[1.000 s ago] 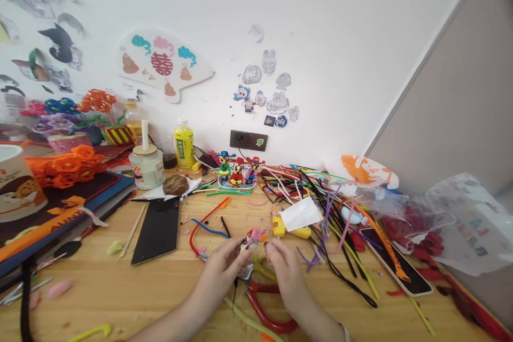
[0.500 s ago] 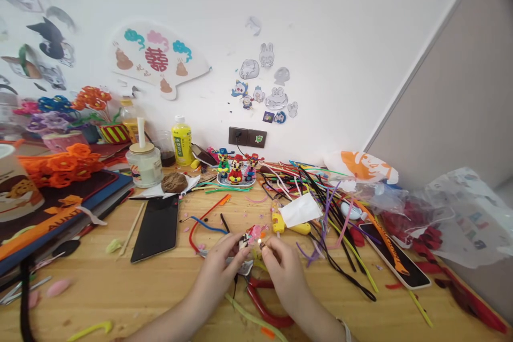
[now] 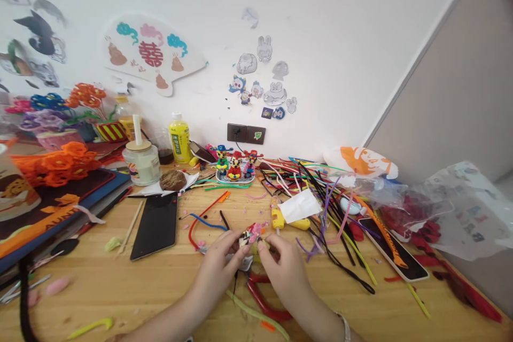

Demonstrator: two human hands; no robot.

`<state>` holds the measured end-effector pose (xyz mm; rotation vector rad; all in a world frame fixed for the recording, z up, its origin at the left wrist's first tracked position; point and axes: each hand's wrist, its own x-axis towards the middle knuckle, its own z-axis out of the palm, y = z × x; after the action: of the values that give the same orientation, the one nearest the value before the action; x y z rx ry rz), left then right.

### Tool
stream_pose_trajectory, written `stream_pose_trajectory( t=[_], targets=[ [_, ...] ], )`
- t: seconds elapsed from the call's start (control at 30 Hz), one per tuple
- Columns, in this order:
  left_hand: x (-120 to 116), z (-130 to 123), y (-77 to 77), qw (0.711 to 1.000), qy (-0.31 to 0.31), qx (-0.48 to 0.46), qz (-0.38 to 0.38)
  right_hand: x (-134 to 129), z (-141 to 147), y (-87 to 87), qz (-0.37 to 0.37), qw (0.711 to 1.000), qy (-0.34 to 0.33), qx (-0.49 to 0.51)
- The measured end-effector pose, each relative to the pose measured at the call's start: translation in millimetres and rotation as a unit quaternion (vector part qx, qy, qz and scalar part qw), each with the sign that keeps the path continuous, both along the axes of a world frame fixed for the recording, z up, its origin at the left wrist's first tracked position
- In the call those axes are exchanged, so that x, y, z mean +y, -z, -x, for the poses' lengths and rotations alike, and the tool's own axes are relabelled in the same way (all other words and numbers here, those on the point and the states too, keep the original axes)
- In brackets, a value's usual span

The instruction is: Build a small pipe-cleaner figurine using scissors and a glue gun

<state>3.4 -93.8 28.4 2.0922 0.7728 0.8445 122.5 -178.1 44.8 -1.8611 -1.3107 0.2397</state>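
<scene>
Between my hands, low over the table, is a small pink, black and white craft piece [image 3: 253, 233]. My left hand [image 3: 218, 262] is closed, with thumb and fingers pinching its left side. My right hand [image 3: 284, 267] is closed too, its thumb and fingertip pressed together at the piece's right edge; what exactly they pinch is too small to make out. Beneath my hands lies a red-handled tool [image 3: 260, 299], its head partly hidden. A pale green strip [image 3: 256, 312] runs below it. Red and blue fuzzy stems [image 3: 208, 223] lie just beyond my left hand.
Three colourful figures [image 3: 235, 165] stand on a small tray at the back. A yellow glue gun [image 3: 277, 214] lies under white paper [image 3: 300, 206], beside many loose stems [image 3: 324, 208]. Left are a dark phone [image 3: 155, 227] and a jar [image 3: 141, 164]; right is another phone [image 3: 395, 251].
The view has shifted slightly. The right fingertips have closed in against the piece, and the bright glint and orange bit near them no longer show. My left hand keeps its hold.
</scene>
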Motion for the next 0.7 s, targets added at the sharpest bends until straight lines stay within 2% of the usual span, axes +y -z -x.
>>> stream_pose_trajectory(
  t=[0.2,0.7],
  targets=[
    [1.3,1.2,2.1,1.000,0.000,-0.012,-0.004,-0.8,-1.5,-1.4,-0.008,1.000,-0.007,-0.006],
    [1.3,1.0,5.3,0.999,0.010,-0.030,0.038,-0.6,-6.8,-0.3,-0.026,0.999,0.026,-0.031]
  ],
)
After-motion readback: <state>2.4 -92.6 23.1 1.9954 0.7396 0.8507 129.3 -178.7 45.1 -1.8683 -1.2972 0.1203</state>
